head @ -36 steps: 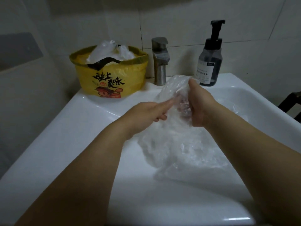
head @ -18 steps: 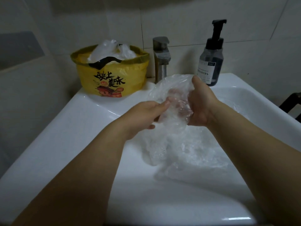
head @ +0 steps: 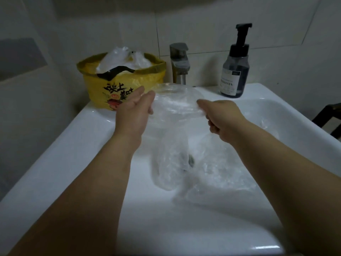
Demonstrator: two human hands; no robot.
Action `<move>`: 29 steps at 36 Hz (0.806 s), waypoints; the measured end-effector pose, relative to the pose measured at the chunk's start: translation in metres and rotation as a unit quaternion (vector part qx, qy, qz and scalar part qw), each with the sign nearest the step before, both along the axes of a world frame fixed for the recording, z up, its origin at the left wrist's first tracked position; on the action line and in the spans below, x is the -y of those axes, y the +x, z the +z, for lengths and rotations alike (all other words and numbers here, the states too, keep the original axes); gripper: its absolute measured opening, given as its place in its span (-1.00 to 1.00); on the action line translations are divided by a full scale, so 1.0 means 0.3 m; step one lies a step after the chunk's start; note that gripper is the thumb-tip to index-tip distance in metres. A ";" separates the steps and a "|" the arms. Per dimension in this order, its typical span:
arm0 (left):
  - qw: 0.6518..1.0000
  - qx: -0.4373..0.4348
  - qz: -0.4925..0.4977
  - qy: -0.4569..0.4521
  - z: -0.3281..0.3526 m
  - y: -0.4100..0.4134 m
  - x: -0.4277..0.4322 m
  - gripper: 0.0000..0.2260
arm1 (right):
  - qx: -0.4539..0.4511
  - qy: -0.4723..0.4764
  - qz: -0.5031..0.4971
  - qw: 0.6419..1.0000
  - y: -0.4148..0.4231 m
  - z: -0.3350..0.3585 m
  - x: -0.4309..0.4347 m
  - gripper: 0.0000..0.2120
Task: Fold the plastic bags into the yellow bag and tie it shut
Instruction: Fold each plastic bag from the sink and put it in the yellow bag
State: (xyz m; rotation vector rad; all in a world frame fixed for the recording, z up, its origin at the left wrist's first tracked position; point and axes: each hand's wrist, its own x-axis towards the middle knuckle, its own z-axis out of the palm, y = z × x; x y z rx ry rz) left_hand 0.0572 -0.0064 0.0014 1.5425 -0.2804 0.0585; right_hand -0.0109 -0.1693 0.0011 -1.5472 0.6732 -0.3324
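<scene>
A clear plastic bag (head: 175, 104) is stretched between my two hands above the sink basin, its lower part hanging down into the basin. My left hand (head: 133, 111) holds its left edge with fingers mostly straight and the thumb against the film. My right hand (head: 219, 117) pinches the right edge, fingers curled. The yellow bag (head: 140, 78) with black printed characters stands at the sink's back left corner, rim rolled down, stuffed with clear bags (head: 121, 58) and a black strip. More clear plastic (head: 221, 174) lies crumpled in the basin.
The white sink (head: 73, 154) fills the lower view. A metal faucet (head: 180, 63) stands at the back centre. A dark pump soap bottle (head: 235, 65) is at the back right. Tiled wall behind. A dark frame (head: 330, 115) shows at the right edge.
My hands, bunched together on the clear bag, have moved apart and spread it out wide. My left hand moved left toward the yellow bag.
</scene>
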 end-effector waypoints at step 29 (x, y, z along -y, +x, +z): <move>0.979 -0.116 -0.162 -0.035 -0.001 0.012 0.002 -0.56 | 0.078 0.135 0.193 0.969 -0.041 0.031 -0.025 -0.50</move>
